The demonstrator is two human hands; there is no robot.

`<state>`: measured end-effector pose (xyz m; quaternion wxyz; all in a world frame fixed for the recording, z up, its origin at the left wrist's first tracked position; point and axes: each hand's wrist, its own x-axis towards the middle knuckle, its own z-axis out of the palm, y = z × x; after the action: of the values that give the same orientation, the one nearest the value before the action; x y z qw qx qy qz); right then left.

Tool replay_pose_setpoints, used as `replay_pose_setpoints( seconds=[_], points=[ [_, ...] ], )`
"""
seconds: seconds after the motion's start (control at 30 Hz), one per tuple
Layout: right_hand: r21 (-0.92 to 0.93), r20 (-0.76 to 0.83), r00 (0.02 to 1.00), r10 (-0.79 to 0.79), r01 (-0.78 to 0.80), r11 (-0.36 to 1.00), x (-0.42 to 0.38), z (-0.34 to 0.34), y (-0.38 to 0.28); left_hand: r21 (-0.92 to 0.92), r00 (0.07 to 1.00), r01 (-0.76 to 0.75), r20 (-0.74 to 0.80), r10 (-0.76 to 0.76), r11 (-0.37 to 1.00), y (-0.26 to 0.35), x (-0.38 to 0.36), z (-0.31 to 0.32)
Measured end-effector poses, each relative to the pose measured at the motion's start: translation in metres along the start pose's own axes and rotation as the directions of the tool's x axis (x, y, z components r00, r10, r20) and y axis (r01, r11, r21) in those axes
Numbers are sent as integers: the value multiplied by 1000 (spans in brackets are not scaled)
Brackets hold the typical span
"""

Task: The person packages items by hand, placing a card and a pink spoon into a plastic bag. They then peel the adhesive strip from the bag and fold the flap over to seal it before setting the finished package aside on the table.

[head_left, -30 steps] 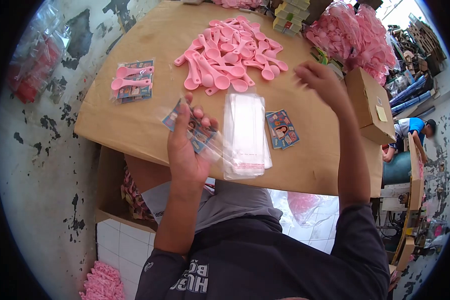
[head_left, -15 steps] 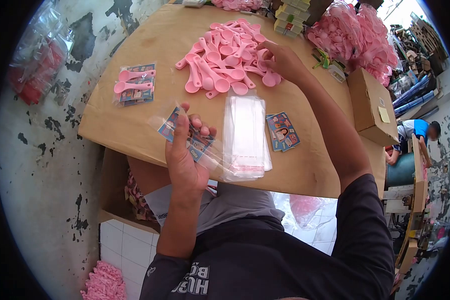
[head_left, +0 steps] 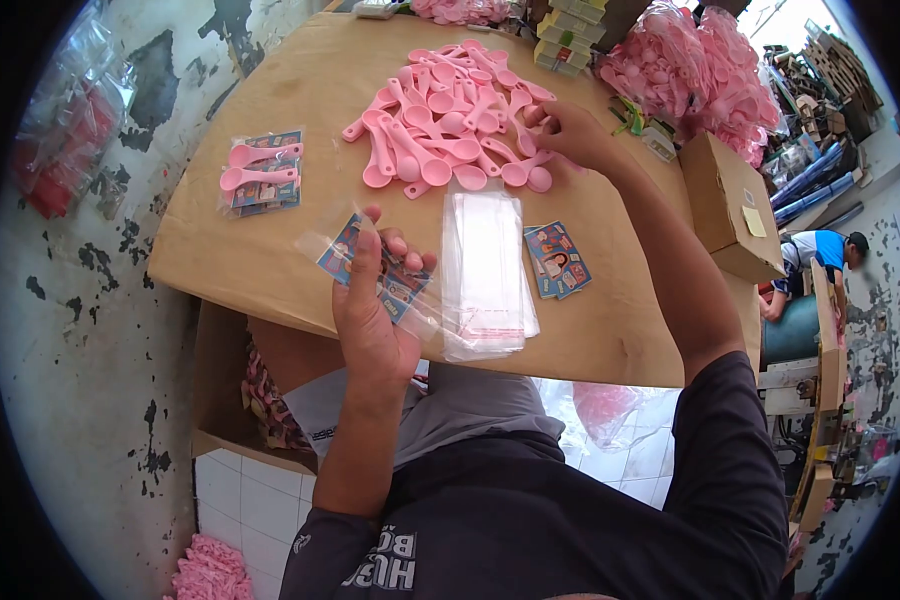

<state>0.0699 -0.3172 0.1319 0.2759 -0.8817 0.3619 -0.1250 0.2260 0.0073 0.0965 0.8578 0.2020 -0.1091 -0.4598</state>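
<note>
My left hand point(head_left: 375, 310) grips a clear plastic bag point(head_left: 425, 322) with a blue printed card point(head_left: 395, 295) inside, the thumb pressed over it. At the right edge of a heap of pink measuring spoons point(head_left: 455, 115), my right hand point(head_left: 575, 137) has its fingers pinched on a pink spoon point(head_left: 523, 138); the fingers partly hide the grip. Between the hands lies a stack of clear plastic bags point(head_left: 482, 270). Right of that stack, a few loose printed cards point(head_left: 558, 260) overlap. To the left, two pink spoons point(head_left: 260, 178) rest on bagged cards point(head_left: 270, 200).
A cardboard box point(head_left: 730, 205) stands at the table's right edge. Behind it are large bags of pink spoons point(head_left: 690, 70) and stacked pale boxes point(head_left: 568, 38). A peeling wall point(head_left: 80, 330) rises at left. Another person point(head_left: 815, 255) is at far right.
My right hand has lowered slightly at the heap's right edge, its fingers drawn closer together. My left hand keeps its grip on the bag. The view has shifted a little.
</note>
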Motion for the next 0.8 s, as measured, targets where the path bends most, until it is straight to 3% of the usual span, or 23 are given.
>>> replay_pose_setpoints(
  seconds=[0.03,0.1,0.17,0.23,0.27,0.3,0.37,0.47,0.63,0.8],
  points=[
    [-3,2,1000,-2,2,1000,-3,-5,0,-6,1000,-11,-14,11,1000,0,1,-2],
    [-178,-173,981,-85,53,983,-12,-16,1,-6,998,-54,-24,53,999,2,5,-9],
    [-90,-299,951,-84,60,994,-38,-30,-20,3,995,-93,-44,93,996,4,10,-12],
    [-115,-414,874,-254,226,967,-61,-39,-21,-25,971,-229,-83,226,973,10,15,-11],
    [158,-434,893,-120,207,966,-82,-37,-45,-12,967,-238,-97,236,971,13,18,-11],
    [416,-417,909,15,176,892,-107,-32,-65,-50,955,-287,-90,282,957,14,22,-10],
    [520,-387,922,19,201,830,-141,-24,-65,-107,940,-340,-70,334,934,15,28,-9],
    [598,-389,914,112,159,785,-188,9,-75,-62,920,-389,-69,385,919,14,35,-7],
    [800,-244,919,311,9,600,-220,68,-100,-59,924,-383,-28,382,922,4,36,2],
    [884,-172,939,296,15,467,-214,86,-117,-7,932,-362,26,362,932,-14,27,14]
  ],
)
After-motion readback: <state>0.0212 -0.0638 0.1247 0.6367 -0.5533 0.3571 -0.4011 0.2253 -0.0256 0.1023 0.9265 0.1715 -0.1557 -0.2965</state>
